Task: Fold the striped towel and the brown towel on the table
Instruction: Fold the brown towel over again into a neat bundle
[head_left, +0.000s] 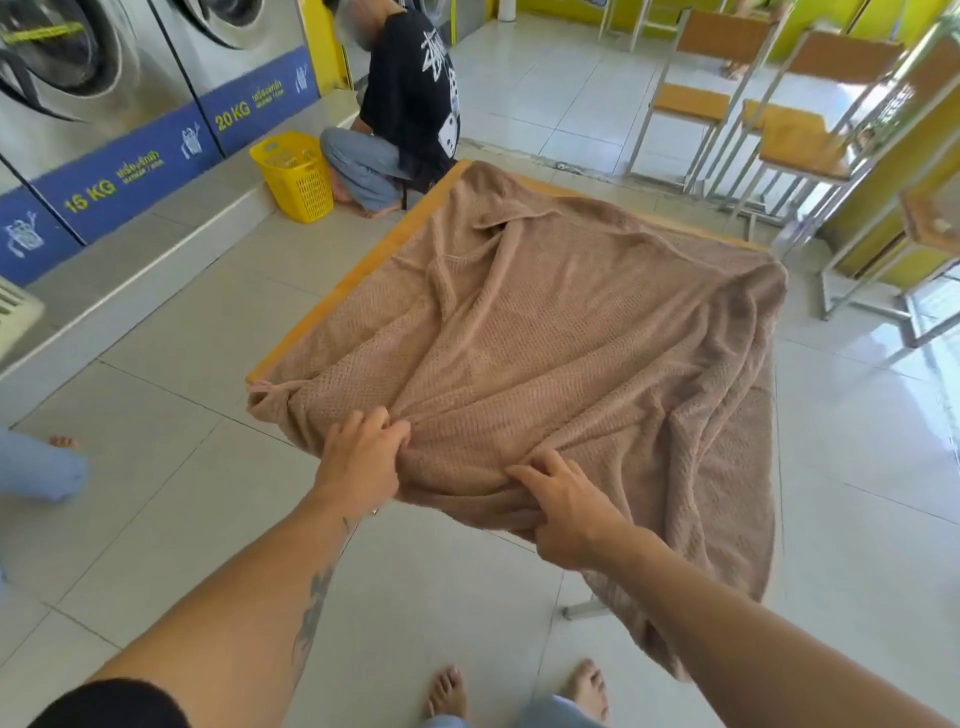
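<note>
A large brown towel lies spread and wrinkled over a small wooden table, covering nearly all of it. Its right side hangs off the table edge toward the floor. My left hand pinches a bunch of the towel's near edge at the table's front left. Just to the right, my right hand grips the same near edge, thumb under the cloth. No striped towel is in sight.
A person crouches beyond the table's far corner beside a yellow laundry basket. Washing machines line the left wall. Chairs and tables stand at the back right. My bare feet are on the tiled floor; another person's foot is at the left.
</note>
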